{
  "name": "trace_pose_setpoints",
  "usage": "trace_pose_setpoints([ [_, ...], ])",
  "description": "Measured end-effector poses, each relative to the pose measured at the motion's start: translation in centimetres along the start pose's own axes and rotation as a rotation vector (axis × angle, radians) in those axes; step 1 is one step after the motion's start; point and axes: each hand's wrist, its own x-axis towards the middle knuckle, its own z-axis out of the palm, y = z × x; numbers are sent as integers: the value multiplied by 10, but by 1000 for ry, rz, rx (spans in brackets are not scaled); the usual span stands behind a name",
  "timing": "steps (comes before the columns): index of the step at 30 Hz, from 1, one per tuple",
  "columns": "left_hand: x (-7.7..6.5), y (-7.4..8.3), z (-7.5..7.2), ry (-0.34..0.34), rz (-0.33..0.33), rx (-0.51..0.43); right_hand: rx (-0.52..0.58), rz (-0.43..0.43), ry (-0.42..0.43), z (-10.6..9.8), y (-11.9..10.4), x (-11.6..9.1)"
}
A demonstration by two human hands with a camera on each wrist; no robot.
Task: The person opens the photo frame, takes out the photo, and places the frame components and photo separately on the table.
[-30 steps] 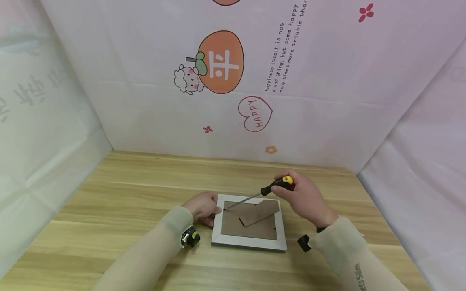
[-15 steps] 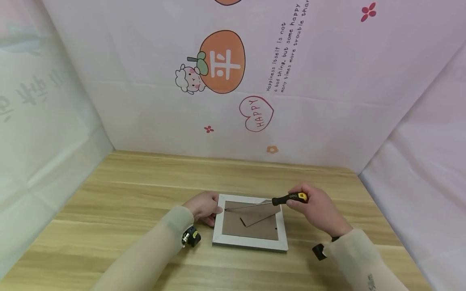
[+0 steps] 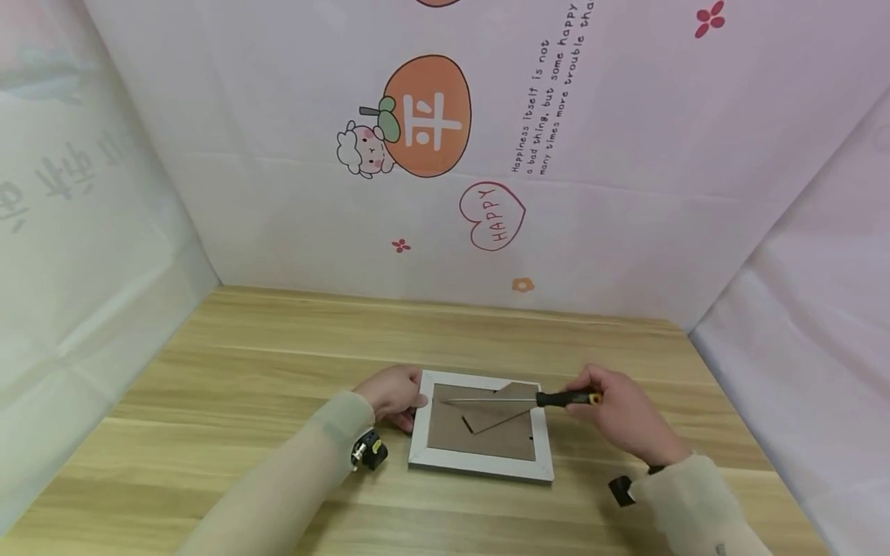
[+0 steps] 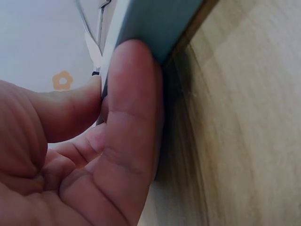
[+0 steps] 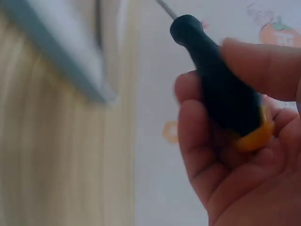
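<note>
A white picture frame (image 3: 480,463) lies back side up on the wooden table, its brown backing board (image 3: 445,432) and brown stand flap (image 3: 495,412) showing. My left hand (image 3: 393,392) grips the frame's left edge; in the left wrist view the thumb is on the back face and a finger (image 4: 134,80) along the outer side. My right hand (image 3: 622,413) holds a screwdriver (image 3: 556,398) by its black and yellow handle, thumb on one side and fingers curled round the other. The shaft lies nearly level across the frame, its tip close over the board near the left border.
Wooden table top (image 3: 278,340) surrounds the frame. A white printed cloth (image 3: 313,232) rises behind the table, with more white cloth on both sides. Small black wrist cameras sit on the left wrist (image 3: 374,450) and right wrist (image 3: 621,490).
The right hand has moved rightward and toward the body, so the screwdriver has dropped from a steep slant to nearly level. Its tip has shifted slightly right. The left hand keeps its grip.
</note>
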Motion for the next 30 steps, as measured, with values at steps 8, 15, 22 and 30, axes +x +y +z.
trace_pose_setpoints([
  [8,-5,0,-5,22,-17,13,-147,-10,-96,-5,21,-13],
  [15,-6,1,-2,12,-9,5,-405,-157,-267,0,21,-23],
  [22,-4,1,0,19,-15,8,-541,-115,-235,6,21,-37],
  [30,-3,1,1,11,-23,-13,-587,-50,-180,-1,41,-53],
])
